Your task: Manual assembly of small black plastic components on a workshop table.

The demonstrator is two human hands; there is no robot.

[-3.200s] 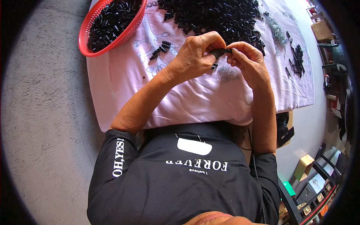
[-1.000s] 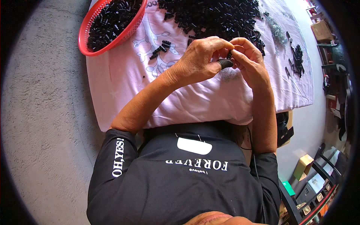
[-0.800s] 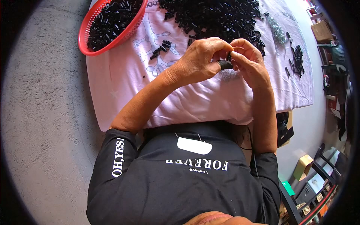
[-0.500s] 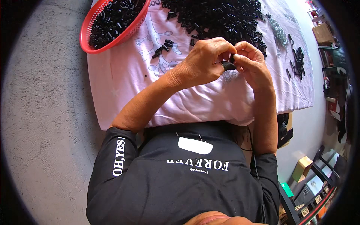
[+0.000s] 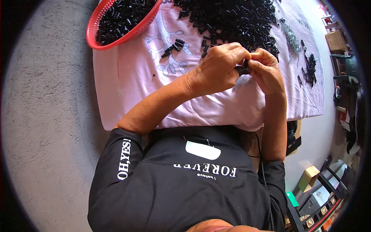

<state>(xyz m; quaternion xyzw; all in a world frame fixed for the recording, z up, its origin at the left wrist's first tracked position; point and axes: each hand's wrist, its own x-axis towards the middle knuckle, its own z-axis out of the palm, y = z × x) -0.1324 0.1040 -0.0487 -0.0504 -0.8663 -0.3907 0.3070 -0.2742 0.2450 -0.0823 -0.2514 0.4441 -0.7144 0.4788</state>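
Close together above the cloth, my left hand [image 5: 222, 69] and my right hand [image 5: 269, 73] meet at their fingertips. A small black piece [image 5: 246, 64] is pinched between them, its shape mostly covered by fingers. A black cover [image 5: 242, 70] wraps my left thumb. Below the hands, partly hidden, lies a small patch of silvery bits [image 5: 243, 80]. Just beyond them spreads a large heap of short black tube-like pieces [image 5: 239, 23].
A red plastic basket [image 5: 91, 34] full of black pieces stands at the far left. Several loose pieces [image 5: 174, 48] lie near it on the pink cloth [image 5: 131, 89]. On the right are silvery small parts [image 5: 291, 38] and a little black pile [image 5: 310, 69].
Both hands, still joined at the fingertips, sit slightly farther right and lower in the picture. The basket and heap have also shifted a little in view. The black piece stays between the fingers.
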